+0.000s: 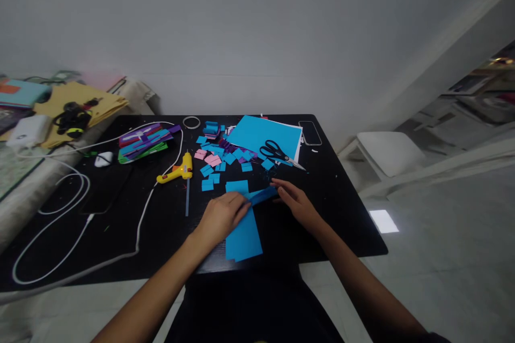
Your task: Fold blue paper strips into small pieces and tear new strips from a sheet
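Note:
A folded strip of blue paper (263, 195) slants up to the right above the black table. My left hand (223, 215) is closed on its left end, resting over larger blue paper sheets (244, 238) that lie near the table's front edge. At the strip's right end, my right hand (296, 202) has its fingers around the paper, with the fingertips partly blurred. Small folded blue paper pieces (207, 185) are scattered just beyond my hands. Black-handled scissors (279, 154) lie on a big blue sheet (257, 133) farther back.
A yellow glue gun (177, 169) with a white cord lies left of the paper pieces. Coloured paper strips (147, 142), a white charging cable (82, 233) and a dark phone (107, 190) are farther left. Another phone (310, 133) lies back right. A white stool (388, 153) stands beyond the table.

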The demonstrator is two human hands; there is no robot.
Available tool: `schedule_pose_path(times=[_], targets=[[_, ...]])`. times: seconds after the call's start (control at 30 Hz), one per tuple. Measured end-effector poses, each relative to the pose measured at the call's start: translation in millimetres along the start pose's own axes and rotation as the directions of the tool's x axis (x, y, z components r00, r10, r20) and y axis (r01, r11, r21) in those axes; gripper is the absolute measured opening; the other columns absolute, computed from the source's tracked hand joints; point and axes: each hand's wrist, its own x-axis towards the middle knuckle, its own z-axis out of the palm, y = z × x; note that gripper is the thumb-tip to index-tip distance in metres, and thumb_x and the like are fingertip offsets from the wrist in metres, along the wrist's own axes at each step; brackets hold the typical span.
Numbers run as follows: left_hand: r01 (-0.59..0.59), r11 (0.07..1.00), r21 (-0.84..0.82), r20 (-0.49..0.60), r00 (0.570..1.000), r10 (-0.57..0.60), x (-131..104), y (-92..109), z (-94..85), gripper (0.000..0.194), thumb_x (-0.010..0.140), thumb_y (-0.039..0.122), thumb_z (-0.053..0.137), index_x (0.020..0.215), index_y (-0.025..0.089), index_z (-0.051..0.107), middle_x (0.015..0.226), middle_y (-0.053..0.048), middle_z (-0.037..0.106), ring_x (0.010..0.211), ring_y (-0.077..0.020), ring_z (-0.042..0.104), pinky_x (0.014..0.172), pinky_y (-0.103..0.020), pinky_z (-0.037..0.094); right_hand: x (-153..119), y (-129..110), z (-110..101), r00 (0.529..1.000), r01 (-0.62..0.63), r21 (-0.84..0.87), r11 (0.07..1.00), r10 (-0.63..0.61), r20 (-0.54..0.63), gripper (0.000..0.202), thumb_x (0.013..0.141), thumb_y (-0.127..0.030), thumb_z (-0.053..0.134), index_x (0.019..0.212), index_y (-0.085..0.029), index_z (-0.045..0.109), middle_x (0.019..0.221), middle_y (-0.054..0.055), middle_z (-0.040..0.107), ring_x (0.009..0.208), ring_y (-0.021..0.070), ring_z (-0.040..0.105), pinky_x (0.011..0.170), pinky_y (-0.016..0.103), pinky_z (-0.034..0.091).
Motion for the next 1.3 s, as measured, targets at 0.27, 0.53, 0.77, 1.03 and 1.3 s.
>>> schedule_pose_path(times=[0.27, 0.53, 0.77, 1.03, 1.3], targets=[[0.048, 0.983, -0.179, -0.032, 0.998, -0.055, -2.5, 11.5, -14.5, 0.027, 0.102, 0.039, 0.06, 0.086, 0.019, 0.067, 0.082, -0.003, 0.068, 0.076, -0.0175, 0.065, 0.068, -0.029, 0.05, -4.8, -25.4, 7.6, 0.986, -0.046, 0.082, 0.996, 0.032, 0.164, 0.051, 0.077, -0.025, 0.081, 0.127, -0.026, 0.071, 0.13, 0.008, 0.074, 0.128, 0.0288, 0.066, 0.111, 0.05, 0.049], [0.179, 0.931, -0.317, 0.077, 0.984, -0.163, 2.1, 14.2, -35.4, 0.032, 0.101, 0.045, 0.06, 0.081, 0.02, 0.067, 0.075, 0.0, 0.063, 0.069, -0.0154, 0.062, 0.064, -0.029, 0.047, -9.4, -32.2, 12.0, 0.987, -0.092, -0.057, 0.994, 0.099, 0.129, 0.025, 0.081, -0.044, 0.08, 0.096, -0.023, 0.079, 0.099, 0.005, 0.079, 0.094, 0.0281, 0.073, 0.086, 0.044, 0.059], [0.339, 0.838, -0.427, 0.046, 0.934, -0.354, -14.6, -10.9, -45.0, 0.04, 0.091, 0.052, 0.071, 0.121, 0.026, 0.067, 0.109, -0.005, 0.075, 0.1, -0.0257, 0.072, 0.087, -0.04, 0.058, -9.4, -32.7, 10.6, 0.982, -0.181, 0.094, 0.979, 0.175, 0.07, 0.036, 0.075, -0.053, 0.087, 0.095, -0.024, 0.078, 0.099, 0.004, 0.078, 0.092, 0.0276, 0.073, 0.085, 0.044, 0.059], [0.583, 0.403, -0.706, 0.274, 0.749, -0.604, -40.5, -13.5, -43.7, 0.061, 0.085, 0.061, 0.073, 0.134, 0.028, 0.057, 0.137, -0.011, 0.066, 0.109, -0.0325, 0.072, 0.077, -0.042, 0.065, -11.5, -33.7, 11.0, 0.969, -0.248, 0.182, 0.952, 0.245, 0.04, 0.045, 0.072, -0.057, 0.089, 0.099, -0.023, 0.076, 0.107, 0.007, 0.078, 0.099, 0.0292, 0.072, 0.091, 0.046, 0.059], [0.489, 0.237, -0.839, 0.205, 0.688, -0.696, -42.9, -4.7, -21.0, 0.077, 0.08, 0.064, 0.076, 0.137, 0.022, 0.046, 0.092, -0.006, 0.077, 0.079, -0.0281, 0.077, 0.066, -0.041, 0.065, -13.2, -29.7, 8.8, 0.972, -0.237, 0.136, 0.962, 0.233, 0.041, 0.047, 0.076, -0.061, 0.084, 0.103, -0.024, 0.074, 0.107, 0.007, 0.077, 0.099, 0.0308, 0.073, 0.09, 0.048, 0.06]])
